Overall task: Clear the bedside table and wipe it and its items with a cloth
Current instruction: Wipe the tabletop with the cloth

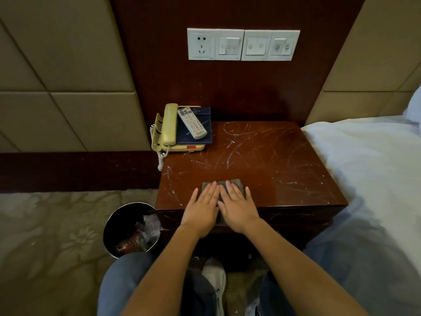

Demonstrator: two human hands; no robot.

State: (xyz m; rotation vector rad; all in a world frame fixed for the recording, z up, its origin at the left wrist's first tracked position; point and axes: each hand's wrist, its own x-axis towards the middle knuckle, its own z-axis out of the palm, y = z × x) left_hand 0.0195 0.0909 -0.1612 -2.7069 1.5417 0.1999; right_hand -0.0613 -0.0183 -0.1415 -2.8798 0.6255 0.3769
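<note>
The dark wood surface (273, 167), covered in pale scratches, stood between a white-sheeted bed (376, 179) on the right and patterned carpet (57, 224) on the left. Nearest the camera were the person's knees in blue jeans and a white shoe (214, 277). Just left of the surface's front corner sat a round metal bin (120, 220) with a plastic bottle and crumpled wrapping inside.

At the front edge of the surface, both hands lay flat and side by side, almost touching. The left hand (200, 208) and right hand (237, 208) had their fingers straight and pressed down on a small grey cloth (238, 182). Only the cloth's far edge and corners showed beyond the fingertips.

Well apart from the hands, in the far left corner, stood a cream telephone (169, 128). A blue booklet (200, 135) rested on it, and a white remote (192, 123) lay slantwise on top. On the wood panel behind were white sockets and switches (243, 44), with beige padded wall panels (68, 65) on either side.
</note>
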